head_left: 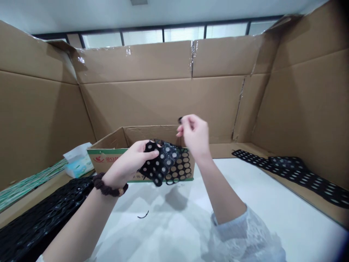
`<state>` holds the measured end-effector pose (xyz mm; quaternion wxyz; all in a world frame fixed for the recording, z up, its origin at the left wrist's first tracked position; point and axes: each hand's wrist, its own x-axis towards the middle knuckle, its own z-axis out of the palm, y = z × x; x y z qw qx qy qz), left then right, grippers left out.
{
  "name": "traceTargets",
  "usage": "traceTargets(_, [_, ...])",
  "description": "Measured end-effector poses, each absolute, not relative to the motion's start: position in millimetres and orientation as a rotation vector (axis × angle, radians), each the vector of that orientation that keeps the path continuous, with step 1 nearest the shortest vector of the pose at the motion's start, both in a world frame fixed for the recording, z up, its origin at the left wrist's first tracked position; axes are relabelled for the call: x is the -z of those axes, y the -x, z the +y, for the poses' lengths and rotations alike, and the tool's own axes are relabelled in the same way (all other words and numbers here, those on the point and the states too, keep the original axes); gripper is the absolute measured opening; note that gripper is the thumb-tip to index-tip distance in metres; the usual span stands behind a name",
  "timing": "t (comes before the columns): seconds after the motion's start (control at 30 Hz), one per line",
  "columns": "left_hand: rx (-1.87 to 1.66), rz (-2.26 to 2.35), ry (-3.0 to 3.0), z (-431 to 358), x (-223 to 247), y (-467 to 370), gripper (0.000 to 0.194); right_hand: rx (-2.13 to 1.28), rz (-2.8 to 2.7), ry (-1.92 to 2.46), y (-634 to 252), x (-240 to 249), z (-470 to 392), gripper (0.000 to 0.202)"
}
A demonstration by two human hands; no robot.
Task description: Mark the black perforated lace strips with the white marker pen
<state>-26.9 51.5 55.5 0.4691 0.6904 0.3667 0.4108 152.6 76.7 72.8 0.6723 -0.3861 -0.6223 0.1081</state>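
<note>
- Left hand, mid frame: fingers & thumb pinch a black sheet w/ round holes, held up in front of a small open box.
- Right hand, just above & right of sheet: fingertips pressed together on a tiny black piece. Not touching the sheet.
- Dark scrunchie on left wrist.
- White table below, w/ a thin black scrap on it.
- More black sheets lie at right edge; a black pile lower left.
- Tissue pack left of box.
- Big cardboard walls all around.
</note>
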Motion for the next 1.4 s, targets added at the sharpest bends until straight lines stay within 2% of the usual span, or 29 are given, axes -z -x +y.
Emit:
traceTargets(0.07, [-0.978, 0.951, -1.666, 54, -55, 28, 0.026, -0.166, -1.287, 0.887, -160, -72, 83, 0.028])
traceTargets(0.2, [-1.077, 0.93, -1.645, 59, -54, 27, 0.021, -0.133, -1.523, 0.963, -162, -61, 99, 0.027])
traceTargets(0.3, [-1.101, 0.946, -1.673, 61, -54, 25, 0.025, -0.083, -1.754, 1.081, -158, -52, 105, 0.038])
traceTargets(0.37, [-1.143, 0.982, -1.697, 61, -53, 25, 0.03, -0.068, -1.801, 1.113, -156, -52, 102, 0.033])
traceTargets(0.43, [-1.2, 1.006, -1.7, 60, -52, 26, 0.033, -0.164, -1.821, 1.049, -156, -57, 93, 0.026])
traceTargets(0.57, [-1.26, 1.018, -1.673, 58, -53, 28, 0.035, -0.473, -1.979, 0.84, -153, -68, 75, 0.027])
traceTargets(0.7, [-1.306, 1.026, -1.672, 57, -55, 28, 0.035, -0.398, -2.026, 0.901, -146, -66, 72, 0.032])
traceTargets(0.93, [-1.185, 1.023, -1.528, 61, -53, 30, 0.033, -0.236, -2.071, 0.856, -141, -61, 72, 0.026])
traceTargets(1.27, [-1.076, 1.008, -1.58, 53, -58, 29, 0.022, -0.448, -2.033, 0.87, -140, -64, 67, 0.02])
traceTargets(1.4, [-1.058, 0.897, -1.669, 56, -56, 29, 0.022, -0.526, -1.885, 0.912, -139, -65, 71, 0.028])
